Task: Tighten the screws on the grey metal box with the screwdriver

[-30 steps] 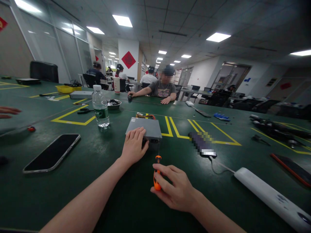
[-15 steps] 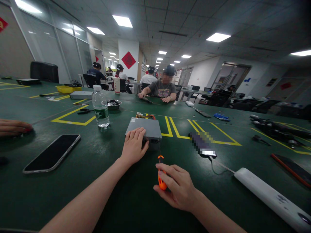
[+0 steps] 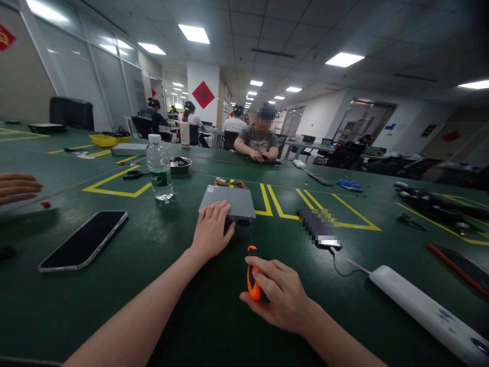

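A grey metal computer power supply (image 3: 237,200) lies on the green table in front of me, its bundled wires (image 3: 229,183) at the far side. My left hand (image 3: 212,229) grips its near left part, fingers over the top and thumb against the front. Between the thumb and fingers of my right hand (image 3: 280,290) is an orange and black screwdriver (image 3: 253,285). Its thin shaft points away from me and reaches the near right edge of the power supply. Whether the tip sits in a screw is too small to tell.
Left of me are a phone (image 3: 86,240), a water bottle (image 3: 159,171), a metal bowl (image 3: 180,164) and another person's hand (image 3: 19,188). To the right lie a blurred phone (image 3: 319,229) and a white power strip (image 3: 424,306). A person (image 3: 260,137) sits opposite.
The screwdriver handle has turned slightly in my right hand; my left hand stays on the power supply. At left, another person's hand has lifted off a small red object. The person opposite has brought both hands together.
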The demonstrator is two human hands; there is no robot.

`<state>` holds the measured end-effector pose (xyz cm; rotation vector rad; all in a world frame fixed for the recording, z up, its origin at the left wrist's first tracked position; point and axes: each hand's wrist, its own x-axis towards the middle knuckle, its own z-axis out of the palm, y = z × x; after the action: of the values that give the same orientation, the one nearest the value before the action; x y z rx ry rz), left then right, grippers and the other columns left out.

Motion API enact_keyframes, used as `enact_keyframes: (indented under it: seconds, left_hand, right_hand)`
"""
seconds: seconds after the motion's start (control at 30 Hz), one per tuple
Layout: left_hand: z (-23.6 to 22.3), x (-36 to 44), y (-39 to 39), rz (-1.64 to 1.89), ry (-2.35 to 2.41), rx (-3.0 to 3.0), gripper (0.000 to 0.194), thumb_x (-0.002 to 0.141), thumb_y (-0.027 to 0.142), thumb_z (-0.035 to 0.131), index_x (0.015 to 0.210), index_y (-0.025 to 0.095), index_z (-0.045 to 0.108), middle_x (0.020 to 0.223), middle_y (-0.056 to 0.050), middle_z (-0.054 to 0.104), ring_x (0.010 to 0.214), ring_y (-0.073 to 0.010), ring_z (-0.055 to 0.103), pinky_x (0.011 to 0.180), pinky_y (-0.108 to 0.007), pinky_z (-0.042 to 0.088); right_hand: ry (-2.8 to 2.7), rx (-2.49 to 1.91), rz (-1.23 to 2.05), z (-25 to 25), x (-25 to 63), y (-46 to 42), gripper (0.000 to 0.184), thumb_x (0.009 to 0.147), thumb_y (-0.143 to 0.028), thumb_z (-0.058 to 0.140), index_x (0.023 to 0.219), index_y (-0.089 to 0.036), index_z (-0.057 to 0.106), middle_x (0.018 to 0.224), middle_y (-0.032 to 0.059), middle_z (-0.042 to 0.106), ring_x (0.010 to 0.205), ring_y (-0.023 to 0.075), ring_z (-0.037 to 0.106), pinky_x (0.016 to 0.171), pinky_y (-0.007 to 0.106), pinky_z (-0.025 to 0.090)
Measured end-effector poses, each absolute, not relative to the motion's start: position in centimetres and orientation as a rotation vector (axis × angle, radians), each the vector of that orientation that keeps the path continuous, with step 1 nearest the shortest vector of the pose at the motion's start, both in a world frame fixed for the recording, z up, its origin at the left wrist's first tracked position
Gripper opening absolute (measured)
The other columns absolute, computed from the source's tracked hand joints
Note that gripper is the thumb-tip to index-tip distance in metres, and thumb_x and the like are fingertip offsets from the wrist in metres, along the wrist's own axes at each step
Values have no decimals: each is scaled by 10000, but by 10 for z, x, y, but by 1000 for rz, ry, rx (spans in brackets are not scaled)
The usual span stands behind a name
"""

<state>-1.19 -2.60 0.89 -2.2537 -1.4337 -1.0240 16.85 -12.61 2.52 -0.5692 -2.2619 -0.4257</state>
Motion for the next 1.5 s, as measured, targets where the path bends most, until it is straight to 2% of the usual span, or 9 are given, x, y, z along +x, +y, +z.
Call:
enact_keyframes:
  seconds: [0.27,0.5,0.67,0.8,0.9,1.03,1.17,1.33,1.5]
  left_hand:
    - [10,-12,-27,-1041,-1429,-2263,375,822,303,448,1177,180,459,1252,-99,509,1175,-251,411,981,-423,284]
    - [9,-12,-26,-1051,-1435,-2263,379,820,301,452,1179,184,459,1246,-98,513,1169,-253,414,979,-427,283]
    - [10,-12,-27,-1035,-1446,-2264,375,828,315,445,1176,174,456,1258,-89,505,1185,-248,395,990,-417,272]
    - [10,-12,-27,-1041,-1441,-2266,375,825,310,450,1174,174,456,1254,-88,508,1182,-245,396,994,-414,271]
    - [10,-12,-27,-1056,-1437,-2261,371,821,301,452,1171,177,459,1250,-89,511,1175,-245,404,991,-414,275]
    - [11,-12,-27,-1064,-1435,-2266,372,816,297,457,1169,182,461,1249,-92,513,1172,-246,410,982,-419,283]
    - [12,-12,-28,-1063,-1446,-2262,366,813,297,460,1162,186,468,1247,-92,514,1172,-250,411,982,-422,283]
    - [13,-11,-29,-1065,-1452,-2258,358,802,300,474,1142,188,483,1226,-89,529,1158,-247,421,989,-426,280]
    - [15,-12,-29,-1071,-1455,-2251,349,797,308,483,1128,198,493,1218,-76,538,1153,-235,428,1004,-418,265]
  right_hand:
    - [-2416,-622,-360,29,168,-130,299,847,-281,452,1093,-118,502,1025,177,597,880,216,614,661,317,525]
    - [-2272,-613,-354,21,168,-126,270,825,-342,538,978,-131,465,1007,177,613,847,205,626,659,307,527]
    - [-2417,-682,-345,27,166,-129,316,843,-355,495,1076,-142,513,1024,171,600,863,221,621,659,328,531]
    - [-2426,-687,-348,26,165,-129,273,837,-331,499,1035,-146,535,1011,166,606,854,222,625,646,326,533]
    - [-2338,-657,-348,20,167,-125,282,835,-364,533,992,-134,487,967,157,627,817,207,640,622,303,536]
    - [-2298,-670,-282,20,169,-125,362,854,-461,479,1019,-142,435,992,150,623,889,201,634,700,306,539]
    - [-2406,-663,-323,28,167,-130,326,873,-324,424,1123,-120,464,1056,173,591,909,217,616,697,327,529]
    - [-2356,-645,-416,26,165,-127,270,843,-343,522,1013,-134,530,981,155,624,782,192,626,622,297,516]
    - [-2311,-660,-327,21,168,-126,297,827,-392,540,983,-148,474,989,146,626,841,200,628,675,312,529]
